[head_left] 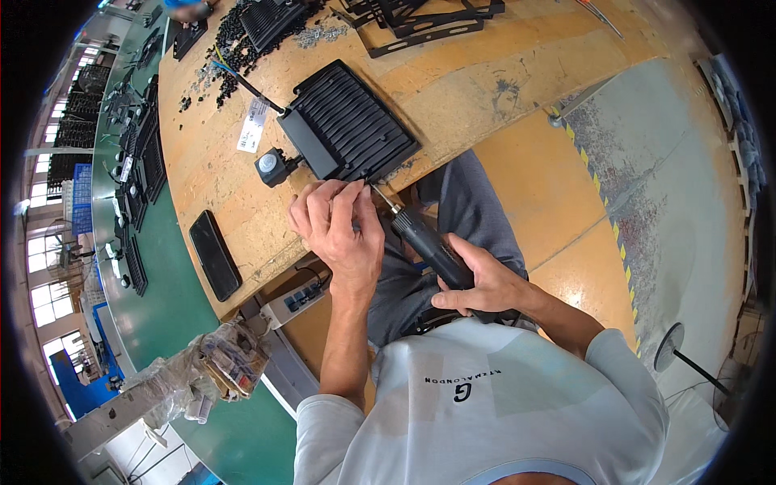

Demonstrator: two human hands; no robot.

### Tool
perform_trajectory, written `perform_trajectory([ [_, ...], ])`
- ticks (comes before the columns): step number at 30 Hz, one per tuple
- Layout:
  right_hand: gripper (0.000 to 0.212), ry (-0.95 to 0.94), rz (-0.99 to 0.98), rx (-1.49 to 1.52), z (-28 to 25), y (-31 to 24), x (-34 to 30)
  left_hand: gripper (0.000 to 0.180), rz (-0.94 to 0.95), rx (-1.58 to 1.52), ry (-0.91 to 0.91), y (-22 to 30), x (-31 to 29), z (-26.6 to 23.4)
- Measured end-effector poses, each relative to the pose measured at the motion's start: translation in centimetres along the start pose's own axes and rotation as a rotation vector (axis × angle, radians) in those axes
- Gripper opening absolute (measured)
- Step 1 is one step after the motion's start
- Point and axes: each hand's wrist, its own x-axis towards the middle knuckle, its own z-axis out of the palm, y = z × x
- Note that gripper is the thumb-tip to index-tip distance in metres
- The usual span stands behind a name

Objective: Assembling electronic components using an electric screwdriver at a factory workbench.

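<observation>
A black finned floodlight (pixel 356 117) lies on the wooden bench, its fins facing up, close to the near edge. From its left side come a cable with a white tag (pixel 252 125) and a small motion sensor (pixel 271 167) with a pale dome. My right hand (pixel 489 283) is wrapped round a black electric screwdriver (pixel 432 246), whose bit points at the lamp's near edge. Beside the bit tip, my left hand (pixel 343 230) has its fingers pinched together at that same edge. Whatever is between those fingertips is too small and hidden to make out.
A dark phone (pixel 216 255) lies at the bench's left edge. Farther back are small black parts (pixel 230 48), silver hardware (pixel 319 36), another finned lamp (pixel 271 20) and black brackets (pixel 420 24). A green work surface (pixel 178 339) with more lamps runs along the left.
</observation>
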Motion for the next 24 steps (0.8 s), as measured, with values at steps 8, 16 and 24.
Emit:
perform_trajectory([
  [8,0.062,0.034,-0.016,0.009,0.4,0.2,0.2,0.018,-0.015,-0.031,-0.004,0.0,0.4,0.0],
  [16,0.05,0.008,0.006,0.113,0.6,-0.2,0.3,0.023,0.025,-0.055,-0.134,-1.7,1.7,-1.6],
  [24,0.049,-0.016,0.024,0.14,0.8,-1.0,0.3,0.038,0.167,-0.09,-0.531,-4.1,3.8,-2.5],
])
